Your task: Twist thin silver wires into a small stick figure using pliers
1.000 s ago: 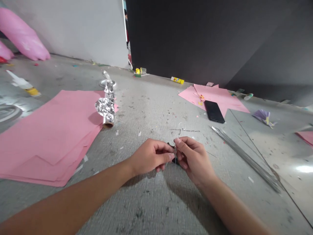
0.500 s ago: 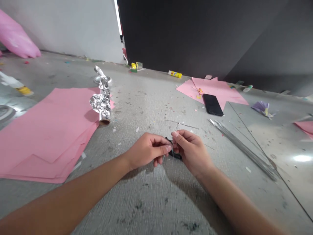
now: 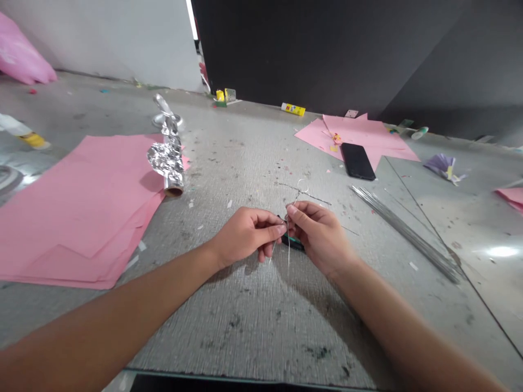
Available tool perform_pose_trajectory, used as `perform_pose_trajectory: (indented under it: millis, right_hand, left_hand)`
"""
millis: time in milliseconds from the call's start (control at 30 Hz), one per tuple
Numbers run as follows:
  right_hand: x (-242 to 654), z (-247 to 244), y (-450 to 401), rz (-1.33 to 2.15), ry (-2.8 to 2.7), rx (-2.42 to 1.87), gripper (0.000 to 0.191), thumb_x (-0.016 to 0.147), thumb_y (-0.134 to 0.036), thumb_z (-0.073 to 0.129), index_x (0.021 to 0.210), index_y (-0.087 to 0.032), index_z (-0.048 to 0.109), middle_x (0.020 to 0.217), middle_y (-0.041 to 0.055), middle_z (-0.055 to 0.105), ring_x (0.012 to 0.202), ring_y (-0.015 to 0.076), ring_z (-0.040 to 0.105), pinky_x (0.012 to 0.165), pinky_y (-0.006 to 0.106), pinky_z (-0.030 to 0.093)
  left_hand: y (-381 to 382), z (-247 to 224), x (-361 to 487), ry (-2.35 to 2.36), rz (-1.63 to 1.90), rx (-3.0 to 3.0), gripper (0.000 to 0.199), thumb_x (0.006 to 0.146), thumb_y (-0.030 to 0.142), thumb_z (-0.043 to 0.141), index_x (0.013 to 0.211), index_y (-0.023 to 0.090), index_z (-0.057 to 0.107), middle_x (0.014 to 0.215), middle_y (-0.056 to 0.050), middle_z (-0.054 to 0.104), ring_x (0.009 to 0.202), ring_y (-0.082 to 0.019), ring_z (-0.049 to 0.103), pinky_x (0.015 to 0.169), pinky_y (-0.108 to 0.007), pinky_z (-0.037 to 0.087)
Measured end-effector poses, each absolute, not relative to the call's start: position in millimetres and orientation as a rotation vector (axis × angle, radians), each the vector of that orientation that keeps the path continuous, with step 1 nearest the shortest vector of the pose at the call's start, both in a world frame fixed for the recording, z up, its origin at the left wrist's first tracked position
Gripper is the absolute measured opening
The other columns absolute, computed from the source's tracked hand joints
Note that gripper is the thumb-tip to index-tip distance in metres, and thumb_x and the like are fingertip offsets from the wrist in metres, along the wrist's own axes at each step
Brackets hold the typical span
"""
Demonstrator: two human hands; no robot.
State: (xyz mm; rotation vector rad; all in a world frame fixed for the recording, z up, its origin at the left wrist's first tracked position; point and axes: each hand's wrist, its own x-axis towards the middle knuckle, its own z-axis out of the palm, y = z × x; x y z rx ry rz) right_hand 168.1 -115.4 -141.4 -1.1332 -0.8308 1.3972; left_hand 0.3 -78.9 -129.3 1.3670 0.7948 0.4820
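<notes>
A thin silver wire figure [image 3: 303, 190], with a round loop on top and two twisted side arms, is pinched between my hands. My right hand [image 3: 321, 231] grips it just below the twisted crossing, thumb against fingers. My left hand [image 3: 249, 234] pinches the lower wire with thumb and forefinger, close beside the right one. Two loose wire ends hang down below the fingers. Behind both hands, partly hidden, a dark tool with a green patch [image 3: 294, 243] lies on the table; its kind does not show clearly.
A bundle of straight wires [image 3: 408, 234] lies to the right, below a black phone [image 3: 358, 161] and pink paper [image 3: 379, 136]. Left are stacked pink sheets [image 3: 81, 207] and a foil-wrapped roll [image 3: 169, 155]. A glue tube [image 3: 293, 109] sits by the black panel [image 3: 327, 54].
The view has tipped downward, so everything sits higher and the table's near edge shows. Both hands keep their pinch on the wire; more of the hanging ends is visible.
</notes>
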Motion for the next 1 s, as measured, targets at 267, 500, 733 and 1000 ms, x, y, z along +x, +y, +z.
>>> perform_pose_trajectory:
  millis: [267, 500, 733, 1000]
  right_hand:
    - [169.7, -140.3, -117.6, 1.396, -0.875, -1.150, 0.015, 0.079, -0.032, 0.074, 0.081, -0.019, 0.067, 0.072, -0.0008, 0.063, 0.060, 0.0096, 0.054, 0.061, 0.028, 0.044]
    - [168.7, -139.1, -118.2, 1.360, -0.889, -1.180, 0.017, 0.078, -0.035, 0.074, 0.082, -0.020, 0.066, 0.074, -0.0006, 0.064, 0.060, 0.0096, 0.052, 0.058, 0.027, 0.043]
    - [167.5, -140.7, -118.4, 1.376, -0.878, -1.140, 0.017, 0.081, -0.034, 0.073, 0.082, -0.019, 0.066, 0.073, -0.0006, 0.064, 0.060, 0.0090, 0.052, 0.058, 0.026, 0.041]
    - [166.5, -141.0, -118.7, 1.371, -0.859, -1.131, 0.017, 0.080, -0.035, 0.074, 0.081, -0.019, 0.067, 0.072, -0.0018, 0.064, 0.058, 0.0086, 0.052, 0.058, 0.025, 0.041]
  left_hand:
    - [-79.2, -129.8, 1.2, 0.796, 0.481, 1.431, 0.022, 0.089, 0.030, 0.061, 0.076, 0.012, 0.066, 0.050, 0.001, 0.060, 0.040, -0.008, 0.054, 0.041, -0.018, 0.045]
    - [-79.8, -131.9, 1.7, 0.791, 0.490, 1.422, 0.020, 0.088, 0.029, 0.062, 0.076, 0.013, 0.065, 0.051, 0.001, 0.060, 0.041, -0.008, 0.053, 0.040, -0.018, 0.045]
    - [-79.5, -132.6, -0.2, 0.786, 0.482, 1.412, 0.022, 0.087, 0.031, 0.063, 0.075, 0.013, 0.064, 0.049, 0.002, 0.059, 0.039, -0.008, 0.052, 0.040, -0.018, 0.044]
    - [-80.5, -130.9, 0.9, 0.787, 0.503, 1.339, 0.022, 0.086, 0.029, 0.064, 0.071, 0.014, 0.062, 0.049, 0.002, 0.057, 0.040, -0.008, 0.051, 0.039, -0.018, 0.043]
